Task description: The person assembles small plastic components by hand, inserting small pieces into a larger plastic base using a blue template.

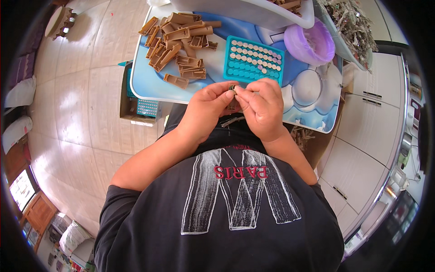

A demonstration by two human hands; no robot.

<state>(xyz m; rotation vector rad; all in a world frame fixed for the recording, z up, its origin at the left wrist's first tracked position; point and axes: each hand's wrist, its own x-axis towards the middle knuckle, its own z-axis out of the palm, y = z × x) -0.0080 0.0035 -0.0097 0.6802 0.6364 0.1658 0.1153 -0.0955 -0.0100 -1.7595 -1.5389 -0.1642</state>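
In front of my belly, at the table's near edge, my two hands meet over a small brown plastic piece (232, 103) with a dark, greenish top. My left hand (206, 104) is closed, pinching the piece between thumb and fingers. My right hand (263, 106) is closed too, its thumb and forefinger pressed together at the piece's top; anything between those fingertips is hidden. Just beyond the hands lies a teal tray (231, 78) with rows of round white discs (249, 52), and bare teal pockets in its nearer rows. Brown trough-shaped plastic casings (176, 41) lie piled to the left.
The blue-and-white table (149, 94) carries a white bin (253, 11) at the back and a purple bowl (312, 41) at right. Beyond the bowl, a grey container holds tangled wiry pieces (346, 20). On the floor at left, a box (129, 106) holds more teal trays (148, 107).
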